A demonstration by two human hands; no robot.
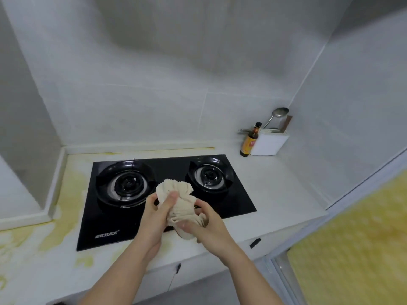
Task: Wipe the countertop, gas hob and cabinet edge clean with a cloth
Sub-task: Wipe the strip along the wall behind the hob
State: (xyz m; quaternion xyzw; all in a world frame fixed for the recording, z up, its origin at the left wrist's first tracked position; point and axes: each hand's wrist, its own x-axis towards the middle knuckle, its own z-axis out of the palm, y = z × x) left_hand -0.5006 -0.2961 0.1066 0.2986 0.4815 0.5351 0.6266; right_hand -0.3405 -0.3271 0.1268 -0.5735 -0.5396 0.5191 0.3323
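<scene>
Cream cloth (178,199) bunched above the front middle of the black gas hob (231,203), between its two burners. Left hand (157,213) gripping the upper bundle, thumb curled over it. Right hand (206,223) fingers curled round the lower, twisted end. Yellow stains on the countertop (66,216) at left. Sauce bottle (251,140) and white utensil holder (269,144) in the far right corner.

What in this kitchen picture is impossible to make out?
All in the head view:
- Hob controls: hidden behind the left hand, right hand and bunched cloth.
- Sauce bottle label: too small to read.
- Contents of the white utensil holder: only a ladle shows clearly.
- Yellow-stained countertop: cut off by the left edge.
- Cabinet front: mostly behind the forearms.
</scene>
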